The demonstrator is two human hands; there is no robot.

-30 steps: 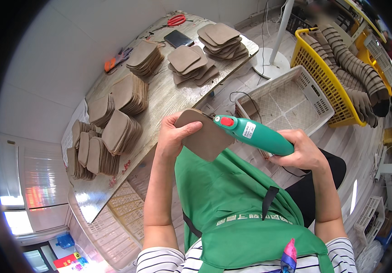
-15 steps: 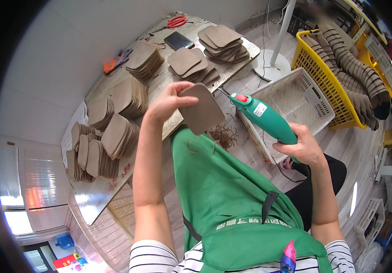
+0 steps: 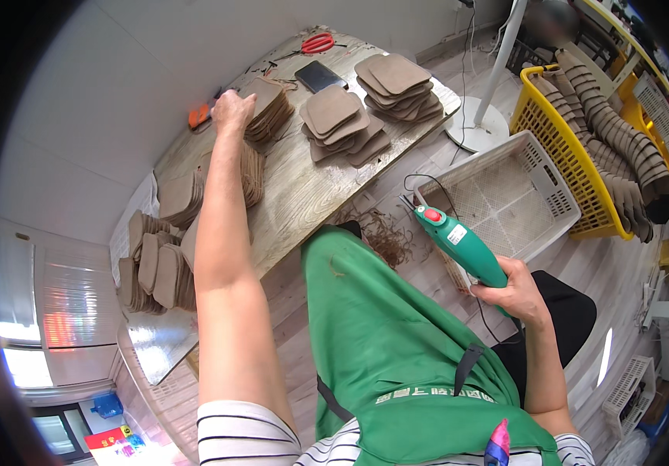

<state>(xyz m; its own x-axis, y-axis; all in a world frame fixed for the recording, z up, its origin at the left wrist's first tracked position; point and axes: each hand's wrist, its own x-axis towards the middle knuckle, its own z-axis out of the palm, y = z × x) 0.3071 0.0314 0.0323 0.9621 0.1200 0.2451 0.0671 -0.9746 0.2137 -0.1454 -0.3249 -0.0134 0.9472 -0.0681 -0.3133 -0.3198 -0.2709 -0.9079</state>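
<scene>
My left hand [image 3: 233,113] reaches far across the table to a pile of thin brown pads [image 3: 274,116]. Its fingers are closed at the pile's left edge, with the thumb over the top pad; the fingertips are partly hidden. My right hand [image 3: 514,289] grips the handle of green electric scissors [image 3: 466,250] with a red switch. Their narrow metal tip points up and left, over the floor and clear of any pad. Two looser piles of pads, a middle one [image 3: 334,116] and a right one [image 3: 398,81], lie nearer the table's right end.
The wooden table [image 3: 303,190] also bears several more pad stacks [image 3: 165,264], a black phone [image 3: 320,76], red-handled scissors [image 3: 317,43] and an orange-grey glove [image 3: 199,116]. Brown scraps [image 3: 385,237] litter the floor beside a white crate [image 3: 540,217]. A yellow basket [image 3: 571,167] holds stacked brown pieces.
My left hand has moved from in front of the electric scissors to the far pile; the pad it held is no longer there. The electric scissors have shifted slightly right and down.
</scene>
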